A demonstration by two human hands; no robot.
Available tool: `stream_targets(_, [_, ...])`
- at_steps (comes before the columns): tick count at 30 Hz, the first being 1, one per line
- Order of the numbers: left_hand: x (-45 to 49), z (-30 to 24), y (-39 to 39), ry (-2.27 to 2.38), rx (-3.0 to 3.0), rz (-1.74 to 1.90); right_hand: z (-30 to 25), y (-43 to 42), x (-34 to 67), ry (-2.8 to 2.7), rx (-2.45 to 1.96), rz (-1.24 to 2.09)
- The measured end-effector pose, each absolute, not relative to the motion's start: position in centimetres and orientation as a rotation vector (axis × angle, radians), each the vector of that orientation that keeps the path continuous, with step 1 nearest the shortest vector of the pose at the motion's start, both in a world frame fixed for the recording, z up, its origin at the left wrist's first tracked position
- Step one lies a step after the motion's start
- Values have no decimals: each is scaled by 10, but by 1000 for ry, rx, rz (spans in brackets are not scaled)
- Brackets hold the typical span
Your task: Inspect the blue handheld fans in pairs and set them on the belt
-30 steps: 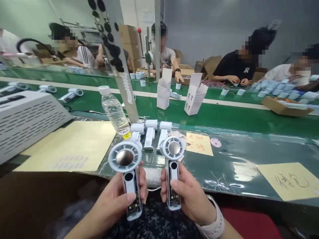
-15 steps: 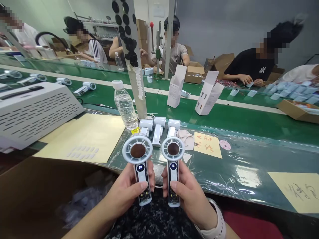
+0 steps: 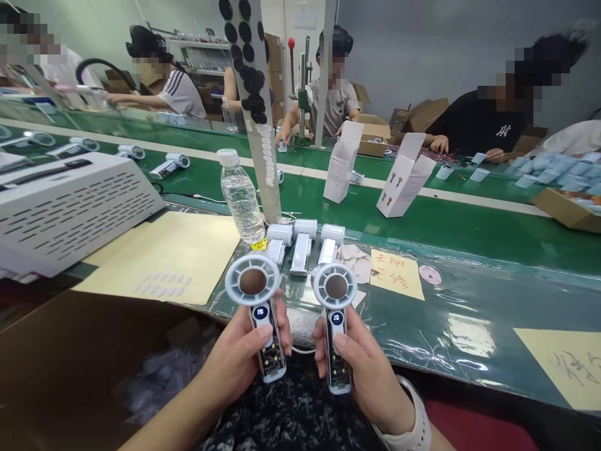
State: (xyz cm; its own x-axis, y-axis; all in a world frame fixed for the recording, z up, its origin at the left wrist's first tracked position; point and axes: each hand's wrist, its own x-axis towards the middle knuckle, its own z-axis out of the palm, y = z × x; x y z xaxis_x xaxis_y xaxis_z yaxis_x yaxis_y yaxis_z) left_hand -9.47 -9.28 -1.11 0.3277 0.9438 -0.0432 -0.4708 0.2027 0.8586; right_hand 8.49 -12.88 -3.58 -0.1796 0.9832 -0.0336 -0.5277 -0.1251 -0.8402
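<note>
My left hand (image 3: 248, 344) is wrapped round the handle of a white handheld fan (image 3: 267, 360), its thumb on the front panel just below a small lit display reading 20. My right hand (image 3: 359, 351) grips a second handheld fan (image 3: 339, 369) the same way, its display also showing 20. Both fans stand roughly upright, round heads up, a short gap between them. Through the clear handle fronts, circuit parts show. Behind them, three more fans (image 3: 301, 254) lie on the bench beside a crumpled cloth (image 3: 354, 260).
A water bottle (image 3: 240, 200) stands beside a post (image 3: 263, 150). Left are a slotted white machine (image 3: 84, 207), yellow paper (image 3: 164, 250) with small white pieces, and a cardboard box (image 3: 61, 351). Two open white cartons (image 3: 404, 181) stand on the green conveyor (image 3: 451, 232). Co-workers sit opposite.
The two fans have moved apart and tilt outward at their heads; my left thumb sits higher on its handle. Across the conveyor, a co-worker's hand has come down to a small white part.
</note>
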Motion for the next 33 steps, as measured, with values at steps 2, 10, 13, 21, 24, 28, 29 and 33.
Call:
stream_targets(2, [-95, -9, -94, 623, 908, 1062, -34, -128, 86, -851, -727, 1618])
stream_targets(10, [-96, -8, -90, 674, 1000, 1044, -28, -124, 85, -769, -731, 1622])
stream_targets(13, [-97, -8, -89, 674, 1001, 1069, -25, -124, 84, -754, -715, 1636])
stream_targets(21, [-97, -7, -88, 694, 979, 1081, -24, -122, 86, -768, -739, 1678])
stream_targets(24, [-99, -7, -88, 776, 1054, 1059, -29, -121, 86, -751, -757, 1650])
stream_targets(28, [-97, -4, -88, 986, 1114, 1000, -34, -120, 85, -662, -737, 1629])
stream_targets(29, [-96, -4, -88, 1013, 1116, 989, -34, -120, 85, -643, -712, 1648])
stream_targets(33, [-93, -5, -92, 915, 1070, 958, -28, -119, 85, -558, -699, 1727])
